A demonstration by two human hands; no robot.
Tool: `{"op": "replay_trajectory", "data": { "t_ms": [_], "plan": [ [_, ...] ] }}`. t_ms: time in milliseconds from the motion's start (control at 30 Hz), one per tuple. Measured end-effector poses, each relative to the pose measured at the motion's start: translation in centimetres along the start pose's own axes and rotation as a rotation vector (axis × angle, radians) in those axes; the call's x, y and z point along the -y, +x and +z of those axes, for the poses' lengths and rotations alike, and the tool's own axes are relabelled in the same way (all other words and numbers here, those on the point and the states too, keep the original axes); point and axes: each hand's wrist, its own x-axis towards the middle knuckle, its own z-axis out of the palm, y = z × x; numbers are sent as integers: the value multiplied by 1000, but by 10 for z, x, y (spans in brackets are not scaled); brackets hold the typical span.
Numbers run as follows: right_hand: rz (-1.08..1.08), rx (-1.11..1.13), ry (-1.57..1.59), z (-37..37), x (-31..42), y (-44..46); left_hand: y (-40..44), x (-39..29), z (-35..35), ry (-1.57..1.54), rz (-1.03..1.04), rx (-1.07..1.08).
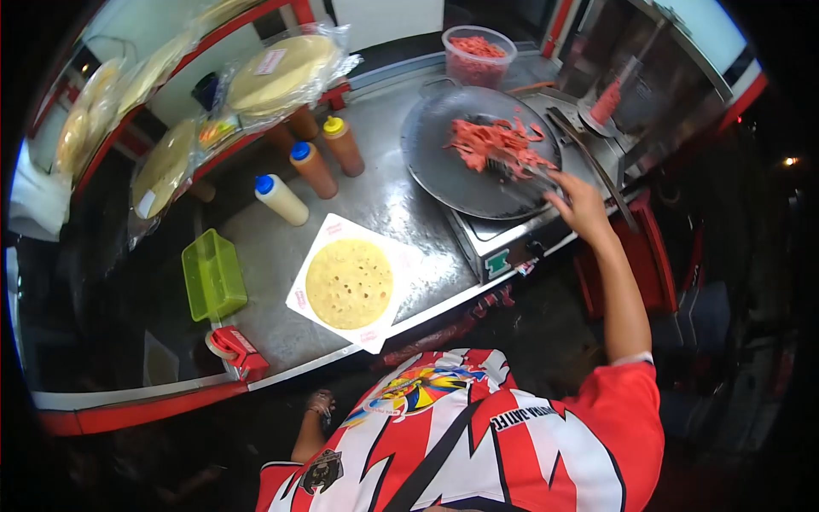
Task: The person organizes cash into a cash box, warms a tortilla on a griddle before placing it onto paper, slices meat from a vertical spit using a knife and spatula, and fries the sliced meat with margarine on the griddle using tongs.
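Left hand [321, 403] low, grip too dark to tell; right hand [582, 205], apart, clamped on one utensil [537, 175] over one griddle [426, 145].
On the worktop [367, 196], one flatbread [350, 286] on one paper [337, 228], one green tray [209, 277]; beyond, three bottles [313, 170]; farther, utensil's end blurred among red strips [490, 141] on the griddle; one tub [478, 72] behind.

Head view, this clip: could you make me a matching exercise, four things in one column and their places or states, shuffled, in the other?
Things:
1. Flatbread
2. Light green tray
3. Right hand
4. Clear tub

Places or states:
A. At the back of the counter, holding red pieces
B. Next to the red tape dispenser
C. Gripping a metal utensil over the round pan
D. On white paper

Pairs: 1-D, 2-B, 3-C, 4-A
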Motion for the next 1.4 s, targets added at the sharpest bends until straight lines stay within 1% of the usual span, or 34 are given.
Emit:
{"op": "replay_trajectory", "data": {
  "t_ms": [33,67,133,167,233,267,300,333,367,467,500,533,567,600,667,700,733,767,867,933,967,1000,1067,1133,1167,1233,1300,1333,1400],
  "plan": [
    [-114,-97,-67,7,-21,14,5,3,1,42,11,39],
    [-71,-86,-65,-5,-23,29,18,2,0,77,26,74],
    [-87,-160,-15,-30,-26,50,26,-20,2,132,64,132],
    [-119,-174,14,-24,-36,58,22,-22,10,4,94,71],
    [-177,-196,70,-5,-58,66,-15,-50,31,-248,178,-38],
    [-144,-108,50,0,-44,60,-24,-55,41,-189,182,-59],
    [-166,-65,30,0,-44,55,-30,-59,49,-129,184,-81],
    [-194,-20,6,-7,-41,56,-36,-67,60,-79,189,-100],
    [-184,72,-4,-24,-43,59,-44,-71,71,-83,139,-102],
    [-204,-55,71,-34,-71,87,-41,-46,98,-159,132,-79],
    [-220,-121,17,-24,-76,94,-40,-33,108,-103,124,-56],
    [-185,-74,30,-14,-70,97,-36,-16,117,-49,118,-34],
    [-239,-90,8,-8,-66,91,-31,-5,122,3,120,-15],
    [-302,-113,-16,-11,-60,89,-30,-9,129,47,131,2],
    [-277,-80,5,-19,-78,95,-33,-10,145,127,138,36],
    [-254,-68,3,-30,-85,96,-36,-4,149,-97,46,54],
    [-230,-57,1,-41,-90,96,-38,-1,152,-143,37,33],
    [-119,90,-55,-62,-79,89,-46,-6,155,-156,42,10],
    [-30,-15,33,-66,-106,70,-56,-9,162,-171,53,-19],
    [-14,2,165,-37,-111,52,-52,-5,167,-136,63,-9],
    [-82,-13,297,-14,-109,46,-50,-3,167,-97,67,1],
    [-105,37,266,-23,-74,42,-47,-2,167,-61,78,7],
    [-262,-33,176,-15,-76,57,-42,-3,161,-5,102,19],
    [-176,-16,59,-26,-72,77,-37,-9,150,45,131,30],
    [-159,-71,-36,-25,-70,81,-35,-11,143,73,155,34],
    [-114,-83,-75,-39,-41,76,-35,-23,125,110,224,21],
    [-59,-68,-62,-51,0,64,-39,-34,110,9,224,-14],
    [-119,-87,-25,-42,15,54,-36,-38,107,-200,77,-37],
    [-237,-69,-34,-11,36,37,-34,-30,93,-218,144,-10]
  ]
}}
